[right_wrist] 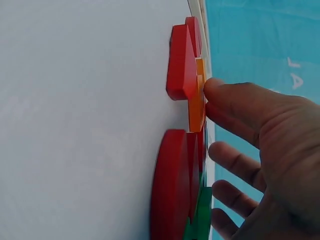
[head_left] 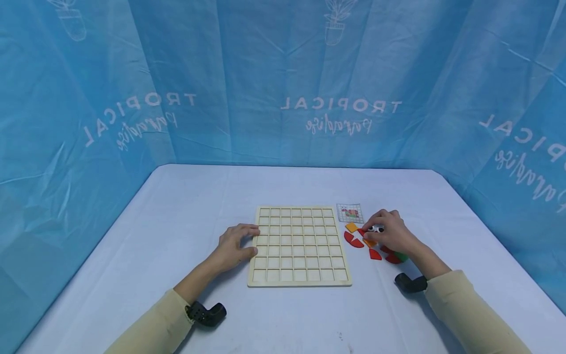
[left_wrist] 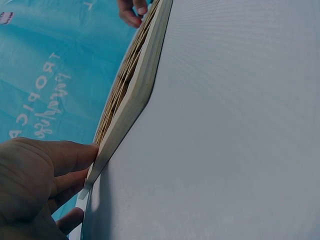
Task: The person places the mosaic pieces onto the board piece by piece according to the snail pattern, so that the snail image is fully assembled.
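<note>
A pale wooden board [head_left: 298, 285] with a grid of square recesses lies flat on the table. My left hand [head_left: 236, 248] touches its left edge with thumb and fingers spread apart; the left wrist view shows the same hand [left_wrist: 37, 182] against the board's side [left_wrist: 137, 95]. Right of the board, my right hand [head_left: 389, 231] reaches down over several coloured flat pieces. Its thumb and forefinger tips are close together beside a red piece [head_left: 353, 240] and an orange piece [right_wrist: 196, 110]. The right hand [right_wrist: 280, 130] hides whether anything is pinched.
A small printed picture card [head_left: 350, 213] lies beyond the pieces. Nearer me are more red pieces [head_left: 375, 254] and a green piece [head_left: 401, 256], partly under the right hand. The white table [head_left: 199, 196] meets a blue printed curtain [head_left: 247, 64] at the back and sides.
</note>
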A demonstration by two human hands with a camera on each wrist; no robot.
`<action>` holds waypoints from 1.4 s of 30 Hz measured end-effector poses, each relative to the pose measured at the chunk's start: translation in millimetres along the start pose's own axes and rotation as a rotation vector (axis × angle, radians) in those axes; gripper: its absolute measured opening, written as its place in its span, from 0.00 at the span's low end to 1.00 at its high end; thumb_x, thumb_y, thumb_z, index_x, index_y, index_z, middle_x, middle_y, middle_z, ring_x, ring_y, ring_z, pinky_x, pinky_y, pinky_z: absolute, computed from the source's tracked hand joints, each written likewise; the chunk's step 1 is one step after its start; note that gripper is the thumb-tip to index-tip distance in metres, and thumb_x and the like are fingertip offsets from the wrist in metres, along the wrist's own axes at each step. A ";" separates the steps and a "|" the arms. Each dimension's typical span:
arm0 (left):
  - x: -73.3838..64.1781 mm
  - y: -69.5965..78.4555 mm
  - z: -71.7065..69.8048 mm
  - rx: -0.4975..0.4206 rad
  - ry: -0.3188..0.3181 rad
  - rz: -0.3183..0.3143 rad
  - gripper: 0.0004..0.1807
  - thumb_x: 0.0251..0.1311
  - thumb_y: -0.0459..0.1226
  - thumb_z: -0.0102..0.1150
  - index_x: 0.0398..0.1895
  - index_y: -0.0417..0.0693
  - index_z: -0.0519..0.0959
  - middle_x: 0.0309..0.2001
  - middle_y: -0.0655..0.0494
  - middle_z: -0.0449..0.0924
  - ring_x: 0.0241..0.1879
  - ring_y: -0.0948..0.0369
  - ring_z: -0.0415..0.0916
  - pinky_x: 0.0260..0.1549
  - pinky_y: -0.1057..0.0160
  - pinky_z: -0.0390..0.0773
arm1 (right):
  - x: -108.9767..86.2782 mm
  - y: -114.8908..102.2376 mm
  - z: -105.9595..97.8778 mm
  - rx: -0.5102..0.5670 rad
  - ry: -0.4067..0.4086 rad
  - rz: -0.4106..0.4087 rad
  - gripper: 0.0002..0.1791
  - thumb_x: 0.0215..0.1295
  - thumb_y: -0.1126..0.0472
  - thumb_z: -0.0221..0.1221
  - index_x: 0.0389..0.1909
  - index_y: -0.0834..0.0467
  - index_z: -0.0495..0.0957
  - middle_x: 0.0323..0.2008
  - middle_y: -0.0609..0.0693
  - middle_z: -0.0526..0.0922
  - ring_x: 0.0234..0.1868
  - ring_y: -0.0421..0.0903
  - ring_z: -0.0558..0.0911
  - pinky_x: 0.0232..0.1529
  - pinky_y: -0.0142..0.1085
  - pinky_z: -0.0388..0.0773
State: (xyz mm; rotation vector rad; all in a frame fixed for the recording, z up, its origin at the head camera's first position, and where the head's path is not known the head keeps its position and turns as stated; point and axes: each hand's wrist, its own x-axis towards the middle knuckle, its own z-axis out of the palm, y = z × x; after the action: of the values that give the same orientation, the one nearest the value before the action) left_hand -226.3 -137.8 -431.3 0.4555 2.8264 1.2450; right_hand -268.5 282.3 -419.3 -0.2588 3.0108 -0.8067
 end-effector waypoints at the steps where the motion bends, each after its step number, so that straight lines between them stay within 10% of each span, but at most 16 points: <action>1: 0.0 0.1 0.0 0.001 -0.001 0.000 0.24 0.53 0.35 0.63 0.56 0.45 0.75 0.63 0.51 0.69 0.68 0.46 0.55 0.67 0.39 0.46 | -0.2 0.1 -0.5 0.001 0.001 0.001 0.13 0.50 0.54 0.69 0.38 0.50 0.85 0.49 0.55 0.73 0.55 0.55 0.62 0.44 0.47 0.75; 42: -0.9 -0.5 -0.2 0.009 -0.001 0.019 0.24 0.54 0.35 0.62 0.56 0.44 0.75 0.64 0.50 0.69 0.67 0.46 0.57 0.66 0.39 0.46 | 9.2 3.5 -4.0 -0.003 -0.094 -0.038 0.19 0.48 0.53 0.70 0.44 0.49 0.84 0.51 0.55 0.74 0.57 0.56 0.61 0.48 0.51 0.76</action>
State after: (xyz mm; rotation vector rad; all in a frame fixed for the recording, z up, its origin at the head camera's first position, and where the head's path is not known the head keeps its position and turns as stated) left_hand -225.7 -138.5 -431.7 0.4849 2.8344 1.2361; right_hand -278.3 285.7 -417.3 -0.3456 2.9282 -0.7699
